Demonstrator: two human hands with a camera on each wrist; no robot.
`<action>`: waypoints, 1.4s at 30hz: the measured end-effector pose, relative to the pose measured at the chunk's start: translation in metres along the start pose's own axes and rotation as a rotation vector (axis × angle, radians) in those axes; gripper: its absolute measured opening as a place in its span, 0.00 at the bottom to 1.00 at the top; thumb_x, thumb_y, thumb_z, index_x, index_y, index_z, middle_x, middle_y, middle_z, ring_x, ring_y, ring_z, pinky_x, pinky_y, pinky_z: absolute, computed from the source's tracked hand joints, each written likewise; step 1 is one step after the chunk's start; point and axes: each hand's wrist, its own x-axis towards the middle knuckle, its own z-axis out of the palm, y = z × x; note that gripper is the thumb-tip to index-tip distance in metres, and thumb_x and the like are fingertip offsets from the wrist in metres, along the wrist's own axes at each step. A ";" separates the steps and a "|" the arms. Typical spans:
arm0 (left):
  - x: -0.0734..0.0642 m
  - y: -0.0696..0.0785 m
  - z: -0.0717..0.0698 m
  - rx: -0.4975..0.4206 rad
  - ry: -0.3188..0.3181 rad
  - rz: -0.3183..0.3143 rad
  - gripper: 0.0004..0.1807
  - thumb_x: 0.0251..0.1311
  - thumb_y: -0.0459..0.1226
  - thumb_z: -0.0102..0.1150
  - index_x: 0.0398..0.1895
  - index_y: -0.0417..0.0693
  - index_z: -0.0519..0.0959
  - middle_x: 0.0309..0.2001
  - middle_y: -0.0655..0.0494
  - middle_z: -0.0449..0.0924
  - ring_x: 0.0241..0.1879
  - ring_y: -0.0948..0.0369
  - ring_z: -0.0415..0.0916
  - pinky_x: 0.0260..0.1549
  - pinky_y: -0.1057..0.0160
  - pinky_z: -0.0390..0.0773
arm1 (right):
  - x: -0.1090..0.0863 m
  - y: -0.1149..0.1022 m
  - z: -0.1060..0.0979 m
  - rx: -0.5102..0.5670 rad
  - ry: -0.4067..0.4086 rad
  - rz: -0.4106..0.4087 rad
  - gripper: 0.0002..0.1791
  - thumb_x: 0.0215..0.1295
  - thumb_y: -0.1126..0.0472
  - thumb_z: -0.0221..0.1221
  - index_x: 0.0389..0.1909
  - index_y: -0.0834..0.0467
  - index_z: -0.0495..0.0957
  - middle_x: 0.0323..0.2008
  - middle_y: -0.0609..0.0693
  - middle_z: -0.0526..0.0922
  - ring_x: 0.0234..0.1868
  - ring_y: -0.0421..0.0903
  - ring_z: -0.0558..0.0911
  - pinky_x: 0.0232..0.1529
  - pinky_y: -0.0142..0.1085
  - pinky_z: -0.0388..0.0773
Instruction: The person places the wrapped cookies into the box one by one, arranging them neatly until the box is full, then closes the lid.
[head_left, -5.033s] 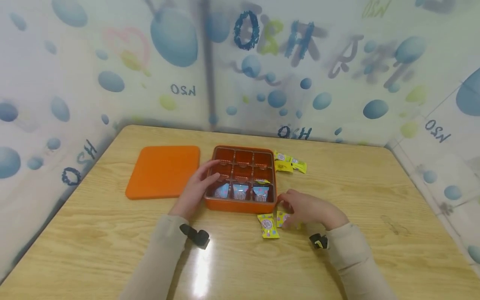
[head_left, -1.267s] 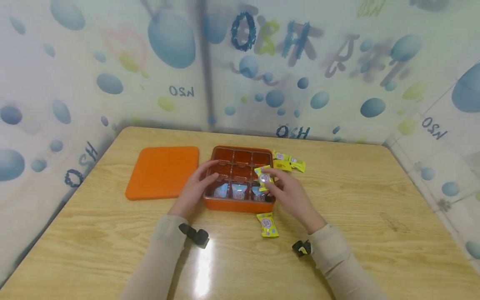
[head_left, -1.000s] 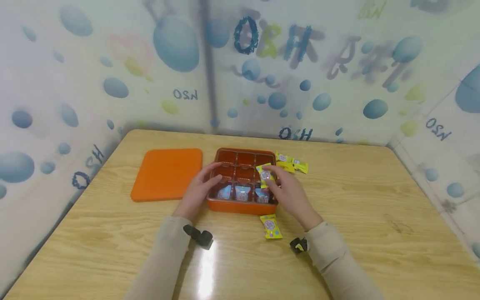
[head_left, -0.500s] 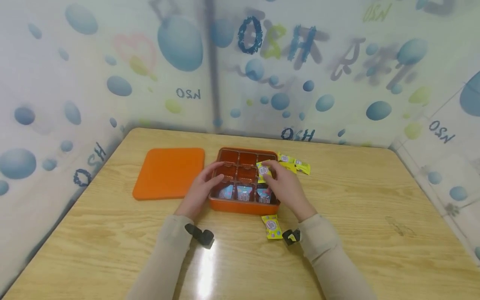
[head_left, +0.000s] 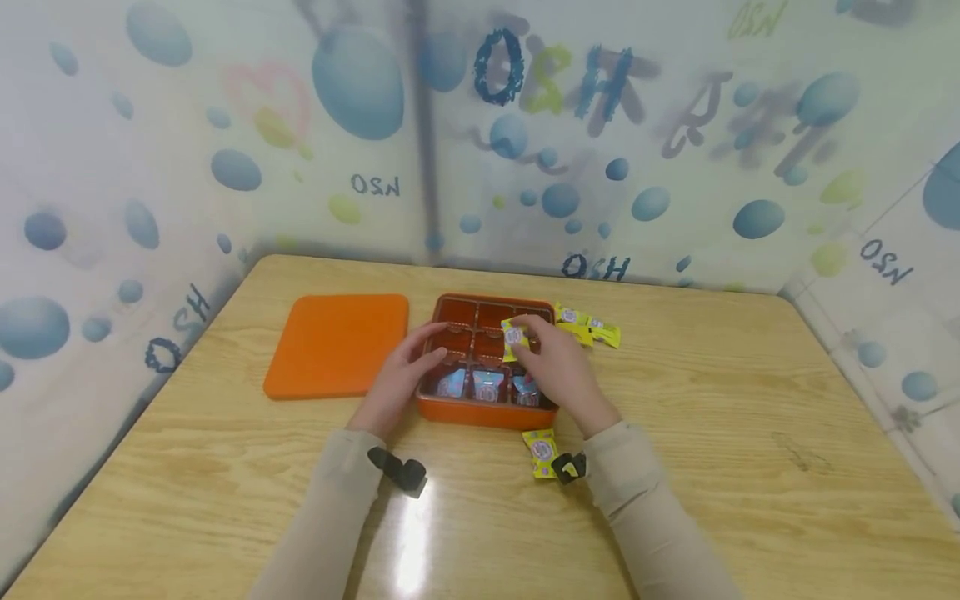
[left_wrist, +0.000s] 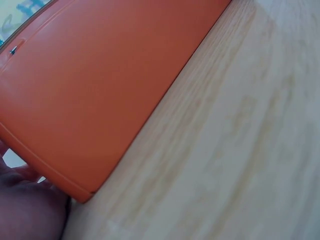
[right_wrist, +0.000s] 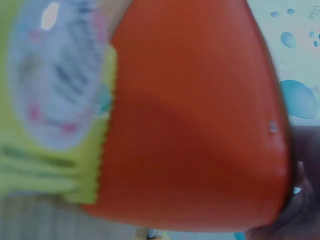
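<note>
The held yellow packet is positioned over the middle row of the orange box, in front of its centre compartment as seen from the head; whether it touches the divider cannot be determined. The right hand enters over the box's right side and pinches this packet between thumb and fingers. The left hand rests at the box's left rim, thumb and forefinger set wide apart; its remaining fingers are mostly hidden.

Inside the box, each compartment of the near row contains one blue packet: left, middle and right. The right compartment of the middle row is obscured by the right hand.

Step in hand, as judged: loading the middle row, one packet per compartment. The next move calls for aligning the packet with the centre compartment, lowering it between the dividers, then releasing the pinch while the left hand steadies the box.

Just in front of the box's right corner lies a loose yellow packet. Beyond its right side lies a cluster of yellow packets. To its left, a flat orange panel, probably the lid, lies on the table.
</note>
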 end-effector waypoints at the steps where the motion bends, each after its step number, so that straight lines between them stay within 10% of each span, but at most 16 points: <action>1: 0.000 0.000 0.000 0.005 0.002 -0.003 0.22 0.60 0.41 0.52 0.59 0.59 0.67 0.64 0.64 0.55 0.64 0.62 0.48 0.62 0.55 0.48 | 0.000 0.000 0.001 0.000 -0.007 -0.007 0.21 0.62 0.55 0.54 0.57 0.45 0.67 0.41 0.47 0.75 0.17 0.43 0.74 0.17 0.36 0.72; 27: -0.003 0.008 0.000 0.007 -0.024 -0.023 0.23 0.61 0.40 0.51 0.61 0.58 0.65 0.63 0.63 0.58 0.59 0.56 0.60 0.61 0.52 0.50 | -0.002 0.001 0.013 -0.213 0.017 -0.114 0.24 0.64 0.53 0.51 0.61 0.42 0.64 0.27 0.44 0.74 0.12 0.42 0.64 0.12 0.34 0.63; 35: -0.008 0.024 0.005 -0.018 -0.035 -0.010 0.25 0.61 0.38 0.51 0.62 0.50 0.63 0.66 0.58 0.54 0.62 0.55 0.54 0.62 0.57 0.49 | -0.002 -0.001 0.013 -0.312 0.017 -0.218 0.20 0.65 0.58 0.50 0.58 0.44 0.69 0.48 0.45 0.77 0.24 0.39 0.70 0.21 0.30 0.68; 42: -0.009 0.023 0.006 -0.025 -0.019 -0.008 0.25 0.61 0.37 0.51 0.62 0.48 0.63 0.66 0.55 0.54 0.63 0.55 0.53 0.61 0.56 0.50 | 0.000 -0.005 0.014 -0.407 -0.059 -0.226 0.18 0.65 0.59 0.47 0.54 0.44 0.72 0.47 0.44 0.76 0.23 0.39 0.69 0.17 0.30 0.66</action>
